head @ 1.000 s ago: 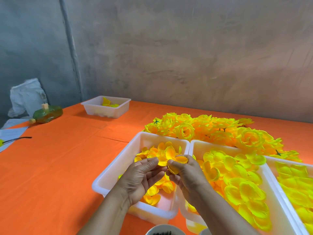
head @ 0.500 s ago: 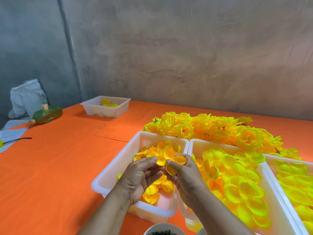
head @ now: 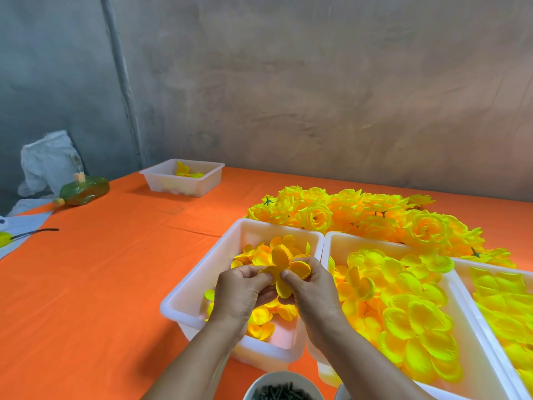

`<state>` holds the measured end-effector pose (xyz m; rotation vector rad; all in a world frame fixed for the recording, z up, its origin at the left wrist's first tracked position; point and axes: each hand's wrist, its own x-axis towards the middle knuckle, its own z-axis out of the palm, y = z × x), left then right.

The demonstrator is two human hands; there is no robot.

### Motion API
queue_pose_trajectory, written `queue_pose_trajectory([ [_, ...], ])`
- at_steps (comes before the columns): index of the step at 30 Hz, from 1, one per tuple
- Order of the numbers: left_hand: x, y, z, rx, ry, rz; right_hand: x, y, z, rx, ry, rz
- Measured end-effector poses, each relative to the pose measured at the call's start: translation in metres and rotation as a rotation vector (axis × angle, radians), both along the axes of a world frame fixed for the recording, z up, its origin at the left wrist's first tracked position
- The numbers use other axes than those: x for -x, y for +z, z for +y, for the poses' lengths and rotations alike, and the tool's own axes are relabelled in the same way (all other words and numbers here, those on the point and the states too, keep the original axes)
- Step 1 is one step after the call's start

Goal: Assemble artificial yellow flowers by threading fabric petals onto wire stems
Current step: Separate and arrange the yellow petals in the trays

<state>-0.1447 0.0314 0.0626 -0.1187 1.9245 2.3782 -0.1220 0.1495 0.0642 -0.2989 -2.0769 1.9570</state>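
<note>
- Orange-yellow fabric, a lobed petal piece (head: pixel 281 265), is held just above the near-left tray (head: pixel 199 274) with its face turned up to the camera. Its long axis runs from a far lobe pointing toward the wall to a near lobe pointing back at the person, and another lobe spreads to the right.
- The left hand (head: pixel 240 294) pinches the piece's left side between thumb and curled fingers, back of the hand up, its forearm rising from the bottom edge.
- The right hand (head: pixel 313 288) pinches the piece right of centre, thumb on top and fingers curled beneath; the two thumbs sit close together.
- The tray under the hands holds loose orange-yellow petals. A middle tray (head: pixel 331 243) of brighter yellow petals stands beside it, and a third tray (head: pixel 467 262) sits at the right edge.
- A pile of finished flowers (head: pixel 360 212) lies behind the trays on the orange tablecloth (head: pixel 86 284).
- A bowl (head: pixel 259 382) of dark, stick-like pieces sits at the bottom edge.
- Far left stand a small tub (head: pixel 161 180), a green bottle (head: pixel 85 190) and a white bag (head: pixel 47 163).
</note>
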Motion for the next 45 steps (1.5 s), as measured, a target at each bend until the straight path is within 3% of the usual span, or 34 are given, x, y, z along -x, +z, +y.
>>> queue_pose_trajectory([
  [5,-0.003,-0.002,0.002,0.298,0.163,0.074,-0.003,-0.003,-0.005,-0.169,-0.022,0.049],
  [9,-0.005,-0.001,0.002,0.56,0.226,0.107,-0.005,-0.004,-0.008,-0.133,0.029,0.088],
  [11,-0.005,0.002,0.002,0.494,0.207,0.089,-0.005,-0.004,-0.008,-0.071,0.045,0.084],
  [15,-0.003,0.008,0.0,0.136,0.004,-0.025,-0.003,-0.004,-0.007,0.008,0.048,0.06],
  [20,-0.005,0.004,0.002,0.025,-0.033,0.021,-0.001,-0.004,-0.005,-0.005,-0.034,0.044],
  [25,0.002,-0.002,0.001,0.085,0.047,0.023,-0.003,-0.003,-0.004,-0.008,-0.07,0.048],
  [34,0.002,-0.004,0.004,0.535,0.221,0.148,-0.007,-0.005,-0.009,-0.232,-0.006,0.109],
  [36,-0.002,-0.001,0.003,0.511,0.219,0.144,-0.008,-0.004,-0.01,-0.225,-0.003,0.11],
  [41,-0.005,0.001,0.005,0.131,0.149,0.121,-0.003,-0.004,-0.007,-0.2,-0.104,0.055],
  [45,0.0,-0.004,0.006,0.135,0.136,0.135,-0.004,-0.004,-0.008,-0.17,-0.097,0.076],
])
